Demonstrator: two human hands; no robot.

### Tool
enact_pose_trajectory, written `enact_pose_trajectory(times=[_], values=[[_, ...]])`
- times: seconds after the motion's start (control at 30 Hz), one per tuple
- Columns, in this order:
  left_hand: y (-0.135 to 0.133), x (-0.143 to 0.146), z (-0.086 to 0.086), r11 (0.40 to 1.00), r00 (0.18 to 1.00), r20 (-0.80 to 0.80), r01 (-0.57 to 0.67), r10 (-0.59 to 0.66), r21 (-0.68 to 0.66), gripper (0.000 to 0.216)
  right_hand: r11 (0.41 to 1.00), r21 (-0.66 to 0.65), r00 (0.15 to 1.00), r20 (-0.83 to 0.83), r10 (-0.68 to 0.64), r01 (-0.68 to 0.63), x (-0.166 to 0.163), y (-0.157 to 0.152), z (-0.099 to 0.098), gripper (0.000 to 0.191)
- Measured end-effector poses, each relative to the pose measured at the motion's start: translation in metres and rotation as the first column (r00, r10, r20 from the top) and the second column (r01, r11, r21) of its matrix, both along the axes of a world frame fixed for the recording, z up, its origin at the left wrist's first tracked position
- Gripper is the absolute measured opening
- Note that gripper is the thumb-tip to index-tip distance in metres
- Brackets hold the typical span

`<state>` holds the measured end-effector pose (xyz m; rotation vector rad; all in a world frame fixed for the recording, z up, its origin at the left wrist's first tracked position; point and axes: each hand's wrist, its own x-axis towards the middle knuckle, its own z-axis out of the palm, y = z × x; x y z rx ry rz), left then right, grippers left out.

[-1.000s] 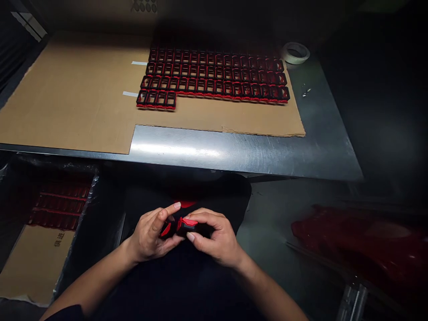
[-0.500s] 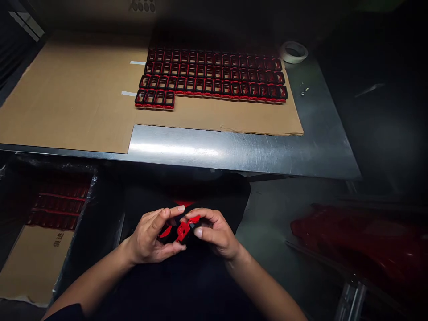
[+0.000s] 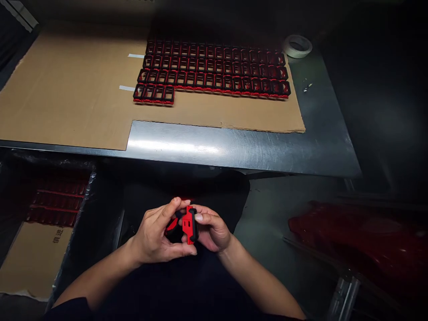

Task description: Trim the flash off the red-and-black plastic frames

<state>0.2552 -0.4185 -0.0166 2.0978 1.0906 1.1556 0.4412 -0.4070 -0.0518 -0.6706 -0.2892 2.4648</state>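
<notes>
Both my hands hold a red-and-black plastic frame part (image 3: 189, 225) low over my dark lap. Its bright red side stands upright, with a black edge on the right. My left hand (image 3: 154, 234) grips it from the left, and a second red section (image 3: 172, 225) shows by those fingers. I cannot tell whether that section is joined to the part. My right hand (image 3: 210, 229) curls around the part's right side, and the fingers hide much of it.
Rows of similar frames (image 3: 210, 71) lie on cardboard (image 3: 73, 98) on a steel table (image 3: 234, 149), with a tape roll (image 3: 297, 46) behind. To the left, a box (image 3: 56, 200) holds red parts. Glossy red plastic (image 3: 354, 236) lies at right.
The part has turned so its red side stands upright, and my hands have closed in around it. The view has shifted slightly, moving the table higher in the frame.
</notes>
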Motion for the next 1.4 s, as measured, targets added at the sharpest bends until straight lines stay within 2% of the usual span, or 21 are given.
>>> enact_pose_trajectory(times=[0.33,0.53,0.97,1.07,1.2,1.3,1.4], values=[[-0.001,0.002,0.003,0.991,0.99,-0.085,-0.121,0.116,-0.06,0.105,0.999,0.001,0.998,0.042,-0.038,0.038,0.0,0.0,-0.002,0.037],[-0.002,0.001,0.002,0.986,0.993,-0.059,-0.109,0.103,-0.125,0.096,0.996,0.026,0.995,0.04,-0.091,0.09,-0.001,-0.002,-0.001,0.039],[-0.008,-0.001,-0.004,0.945,0.999,-0.004,-0.038,0.038,-0.326,0.077,0.995,-0.01,0.993,0.058,-0.099,0.099,-0.003,0.0,0.01,0.039],[-0.008,-0.002,-0.007,0.95,0.998,0.056,-0.009,0.028,-0.312,0.077,0.994,-0.009,0.994,0.03,-0.106,0.106,-0.001,0.001,0.014,0.04],[-0.007,-0.003,-0.013,0.977,0.991,0.132,0.016,0.013,-0.214,0.081,0.994,0.005,0.994,0.007,-0.111,0.11,0.001,0.001,0.017,0.043],[-0.009,-0.005,-0.016,0.981,0.99,0.139,0.031,-0.004,-0.192,0.084,0.997,0.056,0.993,0.098,-0.062,0.057,0.002,0.001,0.019,0.043],[-0.011,-0.007,-0.015,0.942,0.993,0.12,0.034,0.006,-0.332,0.081,0.987,0.162,0.968,0.249,-0.025,-0.016,0.006,0.003,0.024,0.036]])
